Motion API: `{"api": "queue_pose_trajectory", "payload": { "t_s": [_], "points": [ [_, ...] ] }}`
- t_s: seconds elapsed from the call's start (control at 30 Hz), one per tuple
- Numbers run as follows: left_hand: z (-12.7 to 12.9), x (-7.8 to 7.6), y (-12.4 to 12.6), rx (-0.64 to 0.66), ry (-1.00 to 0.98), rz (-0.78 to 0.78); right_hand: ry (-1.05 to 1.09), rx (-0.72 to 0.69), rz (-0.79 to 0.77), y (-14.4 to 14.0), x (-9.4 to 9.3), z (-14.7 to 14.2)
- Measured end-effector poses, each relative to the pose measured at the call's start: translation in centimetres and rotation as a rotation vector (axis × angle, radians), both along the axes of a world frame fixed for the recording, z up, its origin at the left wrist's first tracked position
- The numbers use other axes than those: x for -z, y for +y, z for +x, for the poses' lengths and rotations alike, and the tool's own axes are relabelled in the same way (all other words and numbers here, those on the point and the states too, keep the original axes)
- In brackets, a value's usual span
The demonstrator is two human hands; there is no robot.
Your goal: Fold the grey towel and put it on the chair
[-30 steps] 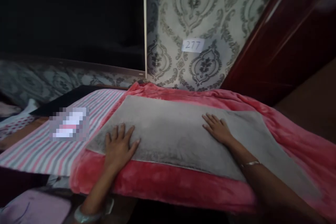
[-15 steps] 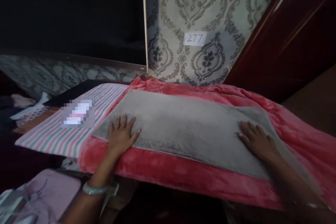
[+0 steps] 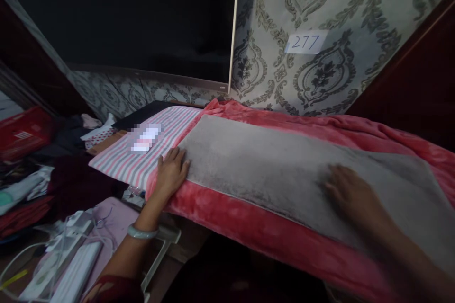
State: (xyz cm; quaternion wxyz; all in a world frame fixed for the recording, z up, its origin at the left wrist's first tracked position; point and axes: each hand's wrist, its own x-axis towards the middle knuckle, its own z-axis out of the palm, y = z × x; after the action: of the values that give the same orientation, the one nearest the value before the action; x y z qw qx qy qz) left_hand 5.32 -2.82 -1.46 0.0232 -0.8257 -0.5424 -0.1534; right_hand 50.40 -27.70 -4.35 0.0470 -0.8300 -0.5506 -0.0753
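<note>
A grey plush cloth (image 3: 249, 151) lies flat and long across a red fleece blanket (image 3: 227, 206). My left hand (image 3: 172, 170) rests on the cloth's left end, near its front corner, fingers stretched over the edge and thumb apart. On the right part of the cloth lies my right hand (image 3: 348, 187), palm down and blurred by motion, its fingers reaching forward. Neither hand appears to hold anything. The cloth looks mostly smooth, with darker brushed patches in its pile.
A striped pad (image 3: 142, 147) with a blurred-out bright item lies left of the blanket. Behind stands a large dark screen (image 3: 142, 19); a "277" paper (image 3: 306, 41) is on the patterned wall. Power strips (image 3: 67, 232) and cables lie at lower left, beside a pink surface (image 3: 108, 220).
The view has turned left, so the things appear farther right. My left hand has shifted to the cloth's left edge, and my right hand has slid inward from the right end.
</note>
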Motion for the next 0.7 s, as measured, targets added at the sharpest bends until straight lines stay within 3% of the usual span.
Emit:
{"api": "queue_pose_trajectory", "payload": {
  "t_s": [0.1,0.2,0.3,0.37,0.43,0.5,0.6,0.7],
  "points": [
    [-0.8,0.6,0.2,-0.004,0.007,-0.029,0.108,-0.372,-0.03,8.4,-2.6,-11.0],
    [-0.9,1.0,0.1,-0.004,0.005,0.004,0.168,-0.637,-0.078,15.0,-4.5,-21.0],
    [-1.0,1.1,0.0,0.004,0.023,0.035,0.172,-0.769,-0.066,19.1,-5.2,-27.4],
    [-1.1,1.0,0.0,0.008,0.043,0.042,0.168,-0.807,-0.056,20.7,-5.0,-29.0],
    [-1.1,1.0,0.0,0.017,0.055,0.045,0.162,-0.811,-0.064,21.6,-4.3,-28.3],
    [-1.2,1.1,0.1,0.021,0.057,0.044,0.15,-0.771,-0.079,21.7,-3.3,-25.4],
    [-1.2,1.3,0.2,0.021,0.046,0.046,0.106,-0.526,-0.101,20.2,-2.0,-17.8],
    [-1.3,1.5,0.3,0.021,0.033,0.053,0.065,-0.2,-0.121,16.0,-1.1,-8.4]
  ]
}}
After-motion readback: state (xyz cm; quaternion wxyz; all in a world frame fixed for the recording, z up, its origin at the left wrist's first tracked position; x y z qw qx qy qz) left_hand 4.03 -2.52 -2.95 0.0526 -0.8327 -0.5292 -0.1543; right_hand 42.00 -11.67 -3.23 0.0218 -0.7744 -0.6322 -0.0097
